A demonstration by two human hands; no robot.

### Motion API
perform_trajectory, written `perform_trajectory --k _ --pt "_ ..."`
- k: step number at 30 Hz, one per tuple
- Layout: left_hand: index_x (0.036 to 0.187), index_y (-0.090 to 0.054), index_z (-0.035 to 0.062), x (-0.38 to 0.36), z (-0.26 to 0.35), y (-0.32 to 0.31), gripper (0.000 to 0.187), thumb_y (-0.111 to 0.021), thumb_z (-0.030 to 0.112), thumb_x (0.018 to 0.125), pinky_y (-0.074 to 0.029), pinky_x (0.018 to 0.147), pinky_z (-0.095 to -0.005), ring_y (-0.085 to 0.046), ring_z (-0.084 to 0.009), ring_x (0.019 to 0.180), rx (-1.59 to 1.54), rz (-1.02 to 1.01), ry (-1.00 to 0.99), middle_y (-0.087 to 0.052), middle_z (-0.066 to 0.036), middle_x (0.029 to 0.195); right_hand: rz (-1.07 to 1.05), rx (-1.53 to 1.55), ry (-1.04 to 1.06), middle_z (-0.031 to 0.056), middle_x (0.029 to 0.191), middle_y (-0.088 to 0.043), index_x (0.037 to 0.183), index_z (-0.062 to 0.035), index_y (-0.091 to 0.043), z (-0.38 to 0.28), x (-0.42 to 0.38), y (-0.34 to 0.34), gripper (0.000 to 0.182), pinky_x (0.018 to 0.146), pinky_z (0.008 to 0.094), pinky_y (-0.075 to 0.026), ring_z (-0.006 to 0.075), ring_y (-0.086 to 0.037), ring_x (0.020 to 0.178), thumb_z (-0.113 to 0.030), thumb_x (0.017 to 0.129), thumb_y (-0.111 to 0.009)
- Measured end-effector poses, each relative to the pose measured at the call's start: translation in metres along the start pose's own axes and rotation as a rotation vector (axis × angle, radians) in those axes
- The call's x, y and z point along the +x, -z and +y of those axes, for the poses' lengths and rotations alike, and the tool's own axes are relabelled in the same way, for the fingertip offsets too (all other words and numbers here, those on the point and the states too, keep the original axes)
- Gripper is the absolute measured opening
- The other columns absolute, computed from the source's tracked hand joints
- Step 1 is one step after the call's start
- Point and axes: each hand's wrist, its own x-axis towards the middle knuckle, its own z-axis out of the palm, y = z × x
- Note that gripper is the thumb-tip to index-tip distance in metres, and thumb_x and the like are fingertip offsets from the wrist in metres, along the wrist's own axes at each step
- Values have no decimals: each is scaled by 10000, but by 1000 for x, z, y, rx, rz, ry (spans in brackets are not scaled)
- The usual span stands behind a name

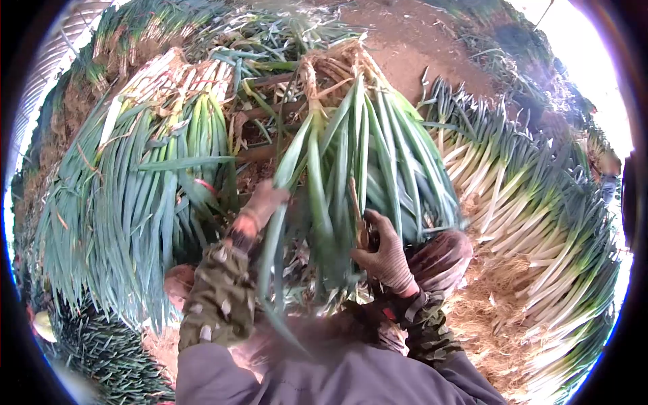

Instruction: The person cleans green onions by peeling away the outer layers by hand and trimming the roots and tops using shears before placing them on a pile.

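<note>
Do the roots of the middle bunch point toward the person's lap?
No: the roots of the middle bunch lie at its far end, with the green leaves on the near side.

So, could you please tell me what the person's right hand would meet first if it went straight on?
Most likely the hanging green leaves in the middle: the gloved right hand points up and slightly left in the view, toward them, though the gap's depth is unclear.

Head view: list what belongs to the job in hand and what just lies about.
Seemingly in the job:
middle onion bunch
left hand, at its leaves
right hand, holding a narrow brown thing, kind unclear

Seemingly just lying about:
left onion bunch
onion row on the right
</note>
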Motion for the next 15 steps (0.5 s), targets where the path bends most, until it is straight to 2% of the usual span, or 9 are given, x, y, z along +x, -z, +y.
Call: perform_trajectory --k 1,3,4,6,8,10,12,14,15 --pt "982 -644 -20 -3 -36 20 200 -667 139 862 -512 609 -344 -609 -184 651 148 0 -75 -615 -65 759 -26 41 1 181 1165 -585 1395 36 -480 -6 4 -1 778 963 358 -511 265 -626 1041 -160 721 -816" --pt "1039 -648 -15 -35 -73 35 223 -644 104 851 -504 599 -315 -616 -165 637 -29 62 62 -634 -70 779 -35 163 -109 171 1141 -634 1388 33 -493 -22 17 -1 739 966 352 -517 230 -644 1043 -138 737 -799" --pt "1046 -649 -13 -42 -87 44 229 -641 95 844 -509 608 -314 -621 -163 645 -75 73 76 -636 -70 784 82 -159 204 151 1163 -638 1375 40 -501 0 31 4 700 939 342 -531 196 -642 1030 -117 753 -782" --pt "1149 -646 -27 -53 -90 58 334 -633 83 834 -529 698 -348 -633 -190 762 145 128 -1 -654 -82 885 152 -13 33 140 1146 -636 1364 37 -505 5 41 21 671 919 334 -537 183 -631 986 -96 761 -767" --pt "1181 -642 15 -58 -92 68 427 -700 176 790 -537 785 -396 -656 -307 819 313 153 27 -679 -135 928 252 61 33 135 1134 -632 1350 31 -512 2 43 37 643 909 331 -540 180 -622 951 -79 765 -757" --pt "1229 -617 41 -50 -96 73 525 -741 232 755 -536 852 -434 -660 -373 918 799 244 5 -680 -187 1046 196 -46 -2 141 1107 -628 1328 28 -519 6 44 38 640 885 348 -549 209 -629 953 -121 768 -791" --pt "1382 -504 97 -44 -88 58 765 -797 319 711 -489 993 -481 -558 -417 1211 1058 413 -127 -498 -223 1380 75 -278 -72 160 1129 -617 1321 23 -514 25 48 29 654 871 369 -556 245 -647 973 -163 773 -818" --pt "1378 -528 78 -41 -54 26 736 -794 313 733 -496 982 -477 -568 -418 1194 955 374 -425 -536 -218 1340 146 -599 -126 224 1313 -528 1364 -49 -440 69 44 2 809 924 479 -535 412 -622 1108 -247 717 -884" --pt "1375 -545 45 -35 -40 9 687 -784 273 774 -466 1058 -421 -575 -375 1212 925 274 -447 -551 -219 1340 191 -591 0 221 1324 -521 1381 -46 -424 69 34 -4 846 946 485 -522 422 -590 1151 -255 707 -890"
